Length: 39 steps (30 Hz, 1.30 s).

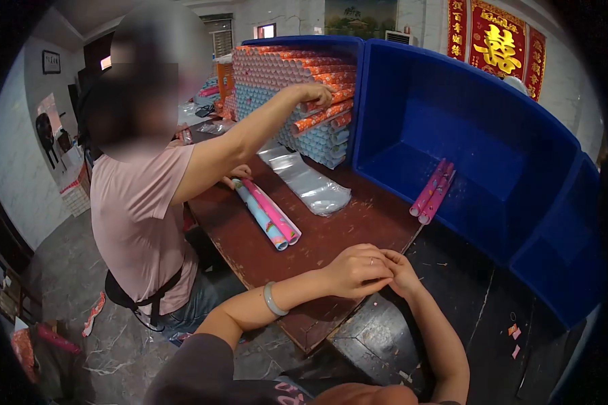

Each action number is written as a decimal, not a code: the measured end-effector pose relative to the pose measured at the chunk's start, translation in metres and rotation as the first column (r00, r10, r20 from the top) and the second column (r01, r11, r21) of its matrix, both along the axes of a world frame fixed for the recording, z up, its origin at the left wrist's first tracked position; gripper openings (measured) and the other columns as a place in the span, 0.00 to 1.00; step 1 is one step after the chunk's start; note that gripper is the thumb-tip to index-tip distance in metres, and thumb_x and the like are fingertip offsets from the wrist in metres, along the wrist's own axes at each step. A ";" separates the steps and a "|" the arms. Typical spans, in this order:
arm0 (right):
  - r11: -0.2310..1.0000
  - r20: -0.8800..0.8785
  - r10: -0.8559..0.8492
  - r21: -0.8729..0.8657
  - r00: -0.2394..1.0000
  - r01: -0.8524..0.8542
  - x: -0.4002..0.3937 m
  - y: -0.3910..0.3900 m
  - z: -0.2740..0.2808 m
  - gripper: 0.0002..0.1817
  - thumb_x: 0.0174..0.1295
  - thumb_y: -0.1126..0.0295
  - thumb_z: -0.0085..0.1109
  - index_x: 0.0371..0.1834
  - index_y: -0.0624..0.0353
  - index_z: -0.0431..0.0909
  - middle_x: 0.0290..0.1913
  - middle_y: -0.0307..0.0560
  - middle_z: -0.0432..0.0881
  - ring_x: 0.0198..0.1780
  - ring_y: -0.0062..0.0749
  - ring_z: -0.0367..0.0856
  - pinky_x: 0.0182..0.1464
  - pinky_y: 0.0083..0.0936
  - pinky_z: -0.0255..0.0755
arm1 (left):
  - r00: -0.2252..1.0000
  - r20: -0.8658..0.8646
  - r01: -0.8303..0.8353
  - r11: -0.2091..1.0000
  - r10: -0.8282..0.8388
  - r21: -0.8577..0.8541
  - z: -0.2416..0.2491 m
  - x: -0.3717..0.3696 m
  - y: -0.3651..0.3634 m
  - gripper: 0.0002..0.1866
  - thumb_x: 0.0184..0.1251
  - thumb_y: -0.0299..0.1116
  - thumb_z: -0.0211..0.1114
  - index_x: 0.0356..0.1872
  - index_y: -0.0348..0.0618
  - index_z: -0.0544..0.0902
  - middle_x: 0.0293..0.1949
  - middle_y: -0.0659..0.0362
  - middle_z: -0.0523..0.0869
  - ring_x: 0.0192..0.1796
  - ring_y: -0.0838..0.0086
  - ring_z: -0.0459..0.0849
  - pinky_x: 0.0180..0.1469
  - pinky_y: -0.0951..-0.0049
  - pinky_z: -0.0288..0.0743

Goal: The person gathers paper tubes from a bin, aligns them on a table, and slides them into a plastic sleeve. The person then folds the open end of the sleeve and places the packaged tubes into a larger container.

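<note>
My left hand [358, 271], with a ring and a bangle on the wrist, is closed above the front edge of the brown table. Against it my right hand [402, 275] is closed too, and the fingertips of both meet. Whatever lies between the fingers, if anything, is hidden. Beyond my hands, a blue patterned roll [262, 214] and a pink roll [275, 212] lie side by side on the table [338, 239]. Clear plastic bags [311, 182] lie flat behind them. Several pink rolls [434, 192] lean in the blue bin [419, 121] to the right.
A co-worker [142, 216] on the left touches an orange roll [323, 116] on the tall stack of rolls [270, 88] with one hand and the table rolls with the other. Another blue bin [561, 243] stands at right. Paper scraps [515, 334] lie on the dark surface.
</note>
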State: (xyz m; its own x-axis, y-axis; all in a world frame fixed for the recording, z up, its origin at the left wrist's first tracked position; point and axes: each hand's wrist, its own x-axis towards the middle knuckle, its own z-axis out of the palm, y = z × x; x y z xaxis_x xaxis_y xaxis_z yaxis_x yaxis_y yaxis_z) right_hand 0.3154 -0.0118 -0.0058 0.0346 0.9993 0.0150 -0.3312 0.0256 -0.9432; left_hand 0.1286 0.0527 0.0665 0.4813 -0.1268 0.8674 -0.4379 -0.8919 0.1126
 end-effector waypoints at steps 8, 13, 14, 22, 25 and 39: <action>0.853 0.823 -0.458 0.513 0.335 -0.093 -0.119 0.079 0.026 0.38 0.56 0.50 0.67 0.62 0.65 0.65 0.58 0.60 0.73 0.59 0.47 0.74 0.59 0.40 0.70 | 0.962 0.272 0.023 0.999 -0.034 0.042 0.041 -0.033 -0.024 0.07 0.51 0.22 0.72 0.32 0.35 0.83 0.31 0.54 0.85 0.38 0.60 0.85 0.39 0.63 0.78; 0.977 0.958 -0.208 0.213 -0.198 0.005 -0.231 0.159 0.063 0.62 0.45 0.31 0.65 0.75 0.63 0.50 0.70 0.70 0.62 0.68 0.57 0.66 0.65 0.48 0.66 | 0.967 0.251 -0.051 0.998 0.039 0.042 0.041 -0.083 -0.048 0.07 0.51 0.22 0.72 0.32 0.35 0.83 0.30 0.53 0.86 0.37 0.60 0.87 0.42 0.62 0.80; 0.982 0.959 -0.163 0.181 -0.231 0.059 -0.241 0.170 0.065 0.61 0.46 0.33 0.67 0.75 0.62 0.49 0.67 0.65 0.66 0.68 0.52 0.67 0.63 0.49 0.68 | 0.975 0.214 -0.068 0.997 0.060 0.028 0.040 -0.094 -0.049 0.07 0.52 0.23 0.71 0.31 0.35 0.84 0.30 0.54 0.86 0.37 0.61 0.87 0.42 0.62 0.80; 0.974 0.967 -0.204 0.216 -0.152 0.067 -0.238 0.224 0.012 0.40 0.58 0.50 0.66 0.68 0.60 0.62 0.54 0.53 0.78 0.58 0.45 0.76 0.54 0.42 0.75 | 0.931 0.130 -0.333 0.940 0.341 -0.081 0.013 -0.136 -0.006 0.08 0.48 0.22 0.71 0.31 0.37 0.83 0.31 0.55 0.86 0.37 0.61 0.86 0.42 0.64 0.79; 0.954 0.945 -0.287 0.296 -0.154 0.038 -0.237 0.230 0.001 0.33 0.58 0.54 0.66 0.62 0.60 0.68 0.49 0.52 0.80 0.55 0.46 0.77 0.50 0.41 0.77 | 0.912 0.136 -0.367 0.919 0.386 -0.144 0.005 -0.133 0.002 0.08 0.48 0.21 0.70 0.31 0.38 0.83 0.31 0.54 0.86 0.37 0.61 0.86 0.42 0.64 0.79; 0.957 0.947 -0.281 0.288 -0.158 0.024 -0.229 0.215 0.019 0.35 0.59 0.49 0.63 0.65 0.57 0.68 0.48 0.53 0.80 0.53 0.47 0.78 0.51 0.44 0.77 | 0.904 0.182 -0.327 0.900 0.387 -0.290 -0.018 -0.128 -0.017 0.07 0.50 0.20 0.72 0.30 0.37 0.84 0.30 0.55 0.85 0.35 0.63 0.85 0.38 0.65 0.77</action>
State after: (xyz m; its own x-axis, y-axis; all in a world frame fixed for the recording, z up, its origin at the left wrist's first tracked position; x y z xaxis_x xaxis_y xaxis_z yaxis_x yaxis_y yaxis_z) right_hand 0.0865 0.2037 0.0128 0.0040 0.9479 0.3184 0.9840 0.0529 -0.1699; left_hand 0.0005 0.0361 0.0485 0.2369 0.2475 0.9395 -0.1357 -0.9491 0.2843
